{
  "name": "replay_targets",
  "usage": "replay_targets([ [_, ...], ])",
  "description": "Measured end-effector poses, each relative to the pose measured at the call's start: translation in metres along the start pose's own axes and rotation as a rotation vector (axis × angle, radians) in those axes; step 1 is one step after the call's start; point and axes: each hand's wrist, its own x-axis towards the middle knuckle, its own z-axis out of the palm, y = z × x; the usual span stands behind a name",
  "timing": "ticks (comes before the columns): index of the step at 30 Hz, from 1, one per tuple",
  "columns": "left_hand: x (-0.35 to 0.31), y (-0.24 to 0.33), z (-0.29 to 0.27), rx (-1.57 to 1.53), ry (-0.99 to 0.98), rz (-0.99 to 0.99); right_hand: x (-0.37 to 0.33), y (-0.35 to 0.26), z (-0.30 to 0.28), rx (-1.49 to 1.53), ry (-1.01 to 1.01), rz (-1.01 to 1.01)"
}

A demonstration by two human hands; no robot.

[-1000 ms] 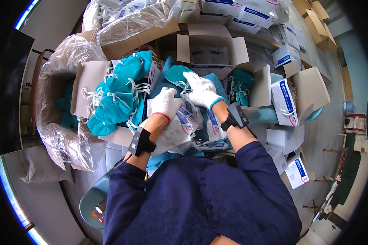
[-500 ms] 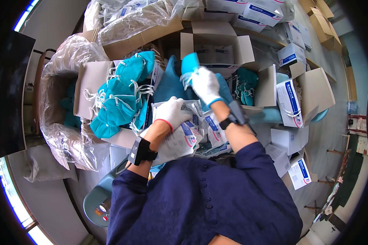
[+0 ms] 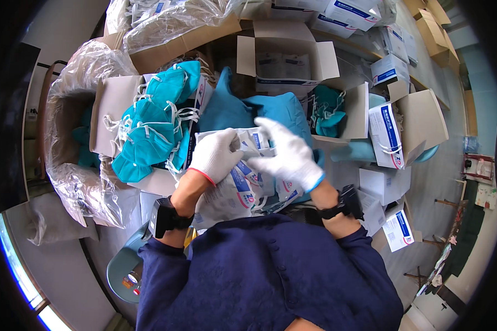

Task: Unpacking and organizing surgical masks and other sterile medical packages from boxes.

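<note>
My left hand (image 3: pixel 215 156), in a white glove with a red cuff, is closed on the upper edge of a clear-and-white printed pouch (image 3: pixel 225 194) over my lap. To its right my right hand (image 3: pixel 288 155), gloved in white with a blue cuff, is held over the pouches. Its fingers are spread, slightly blurred, and no mask shows in them. More printed pouches lie beneath the hands, partly hidden. A heap of teal masks (image 3: pixel 154 129) with white straps fills a carton on the left.
Behind my hands lies blue cloth (image 3: pixel 273 113), with an open carton (image 3: pixel 287 84) of packets beyond. Another carton (image 3: pixel 352 116) on the right holds teal masks. A plastic-lined box (image 3: pixel 66 154) stands far left, a blue stool (image 3: pixel 119 270) lower left.
My right hand has come back toward the pouches and opened; the teal mask it held no longer shows in it. My left hand still grips the pouch. The whole view has shifted slightly.
</note>
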Motion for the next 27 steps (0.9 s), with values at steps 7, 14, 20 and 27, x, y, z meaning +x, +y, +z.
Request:
replay_targets([
  [7, -0.008, -0.007, 0.008, 0.072, 0.075, 0.081, -0.003, 0.019, 0.006, 0.371, -0.108, 0.210],
  [14, 0.004, 0.005, 0.010, -0.055, -0.171, 0.047, -0.013, -0.001, -0.002, 0.554, -0.234, 0.317],
  [20, -0.002, 0.000, 0.003, -0.178, -0.201, 0.110, -0.023, 0.013, 0.013, 0.801, -0.026, 0.381],
  [27, -0.002, -0.025, 0.013, -0.011, -0.187, 0.040, -0.031, 0.024, 0.003, 0.952, -0.163, 0.086],
])
